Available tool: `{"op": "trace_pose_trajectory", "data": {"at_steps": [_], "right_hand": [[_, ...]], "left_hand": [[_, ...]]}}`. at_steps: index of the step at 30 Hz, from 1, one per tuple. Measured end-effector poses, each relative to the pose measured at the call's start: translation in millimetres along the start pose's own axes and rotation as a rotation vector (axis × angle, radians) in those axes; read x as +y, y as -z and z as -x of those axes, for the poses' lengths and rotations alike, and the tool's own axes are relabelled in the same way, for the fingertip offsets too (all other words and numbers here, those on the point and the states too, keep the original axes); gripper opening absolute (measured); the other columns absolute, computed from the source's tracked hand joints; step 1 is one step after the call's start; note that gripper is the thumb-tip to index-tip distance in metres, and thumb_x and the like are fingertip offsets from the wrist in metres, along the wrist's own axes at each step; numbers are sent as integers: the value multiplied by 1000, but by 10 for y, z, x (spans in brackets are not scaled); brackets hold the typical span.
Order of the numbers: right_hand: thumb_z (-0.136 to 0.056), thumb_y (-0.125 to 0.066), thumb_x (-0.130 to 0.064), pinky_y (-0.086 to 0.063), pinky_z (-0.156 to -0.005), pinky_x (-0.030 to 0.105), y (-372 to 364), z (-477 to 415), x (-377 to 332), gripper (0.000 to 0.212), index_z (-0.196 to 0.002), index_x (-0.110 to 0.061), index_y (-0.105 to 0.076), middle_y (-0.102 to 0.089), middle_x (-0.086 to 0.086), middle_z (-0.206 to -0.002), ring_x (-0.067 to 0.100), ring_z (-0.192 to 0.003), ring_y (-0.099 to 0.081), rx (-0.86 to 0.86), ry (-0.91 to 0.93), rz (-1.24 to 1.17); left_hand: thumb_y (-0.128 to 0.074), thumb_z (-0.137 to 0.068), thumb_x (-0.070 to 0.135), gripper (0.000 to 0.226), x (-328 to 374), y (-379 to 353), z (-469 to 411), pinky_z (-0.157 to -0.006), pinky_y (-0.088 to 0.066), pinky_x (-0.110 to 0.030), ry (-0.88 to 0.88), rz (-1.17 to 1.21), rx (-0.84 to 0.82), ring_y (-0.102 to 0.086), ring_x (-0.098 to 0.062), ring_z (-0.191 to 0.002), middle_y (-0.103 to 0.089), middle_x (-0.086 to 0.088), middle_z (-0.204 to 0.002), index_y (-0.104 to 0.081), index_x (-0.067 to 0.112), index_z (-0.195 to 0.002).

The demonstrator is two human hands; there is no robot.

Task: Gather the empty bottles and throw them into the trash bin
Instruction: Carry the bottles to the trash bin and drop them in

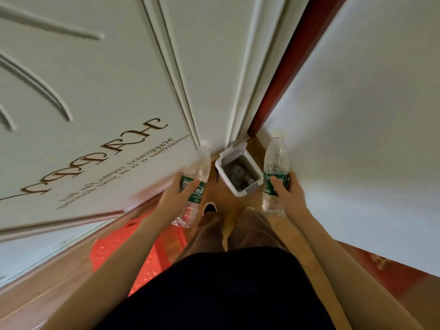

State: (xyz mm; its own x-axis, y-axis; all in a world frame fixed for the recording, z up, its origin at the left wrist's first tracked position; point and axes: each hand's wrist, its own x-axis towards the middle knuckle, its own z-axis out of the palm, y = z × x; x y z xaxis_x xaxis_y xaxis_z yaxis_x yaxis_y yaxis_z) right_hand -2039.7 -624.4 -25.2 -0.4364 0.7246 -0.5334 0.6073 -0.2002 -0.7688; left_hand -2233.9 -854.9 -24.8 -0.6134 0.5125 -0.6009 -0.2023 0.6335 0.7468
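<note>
We held two clear, green-labelled bottles above the white trash bin (238, 172), which stood open on the wooden floor (221, 186). Our left hand (177, 189) wrapped its fingers around the left bottle (194, 184), left of the bin; our right hand (287, 189) gripped the right bottle (275, 172), right of it.

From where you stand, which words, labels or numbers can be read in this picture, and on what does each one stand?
"HAPPY": large brown letters on the white door, seen upside down; the last letters are blurred.
"Happiness seems...": small script beneath it on the door; the rest is too blurred to read.
Green label on the bottle in the left hand: white characters, too small to read.
Green label on the bottle in the right hand: partly covered by fingers, unreadable.
No numbers can be read.
</note>
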Motion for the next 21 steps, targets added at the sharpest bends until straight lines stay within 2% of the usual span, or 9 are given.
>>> {"op": "trace_pose_trajectory", "data": {"at_steps": [2,5,7,9,11,15,18,21], "right_hand": [[-91,-62,-39,-50,-70,19,-13,-210,117,47,-129,-15,-48,-63,1,-111,7,-91,-64,-3,-45,-25],[-92,-59,-40,-54,-75,25,-54,-590,391,48,-132,-18,-44,-63,1,-115,15,-99,-66,-32,-104,-53],[-92,-58,-42,-57,-79,32,-104,-900,612,49,-131,-18,-43,-64,4,-116,17,-99,-66,-27,-125,-53],[-89,-61,-44,-58,-87,44,-140,-1214,860,51,-130,-19,-44,-64,6,-116,21,-100,-67,-11,-149,-81],[-88,-62,-47,-57,-88,49,-202,-1546,1118,50,-128,-24,-44,-65,5,-116,22,-101,-68,-23,-169,-106],[-93,-55,-43,-59,-76,33,-291,-2134,1662,43,-128,-22,-43,-65,1,-110,16,-94,-70,-66,-148,-46],[-94,-56,-37,-55,-71,24,-351,-2519,1983,42,-129,-16,-46,-64,-5,-103,14,-92,-68,-61,-87,-1],[-95,-57,-33,-56,-68,16,-380,-2850,2334,23,-116,-27,-52,-68,-14,-90,5,-84,-69,-95,-46,34]], "left_hand": [[-54,-88,54,42,7,-163,-264,-64,-58,-37,-4,-63,-26,-71,-13,-76,-69,2,-96,-47,25,-117],[-51,-77,68,59,-111,-492,-703,-71,-60,-44,43,-94,-66,-71,-19,-83,-69,0,-101,-44,29,-121],[-55,-80,64,56,-264,-767,-1025,-71,-60,-41,70,-80,-85,-70,-19,-84,-69,-1,-100,-44,28,-122],[-57,-87,53,47,-429,-1073,-1338,-67,-57,-32,79,-100,-110,-69,-15,-81,-67,3,-95,-43,25,-122],[-55,-89,51,43,-618,-1354,-1655,-65,-55,-30,95,-116,-125,-68,-13,-79,-65,8,-91,-42,25,-121],[-52,-89,55,49,-1177,-1918,-2291,-77,-59,-38,203,-49,-142,-68,-17,-85,-64,6,-98,-38,28,-128],[-53,-91,50,51,-1575,-2313,-2661,-88,-55,-39,310,94,-99,-65,-19,-95,-64,-2,-111,-40,21,-130],[-53,-91,47,37,-1908,-2681,-2979,-81,-55,-32,362,222,-57,-65,-15,-96,-65,-4,-112,-45,25,-120]]}}
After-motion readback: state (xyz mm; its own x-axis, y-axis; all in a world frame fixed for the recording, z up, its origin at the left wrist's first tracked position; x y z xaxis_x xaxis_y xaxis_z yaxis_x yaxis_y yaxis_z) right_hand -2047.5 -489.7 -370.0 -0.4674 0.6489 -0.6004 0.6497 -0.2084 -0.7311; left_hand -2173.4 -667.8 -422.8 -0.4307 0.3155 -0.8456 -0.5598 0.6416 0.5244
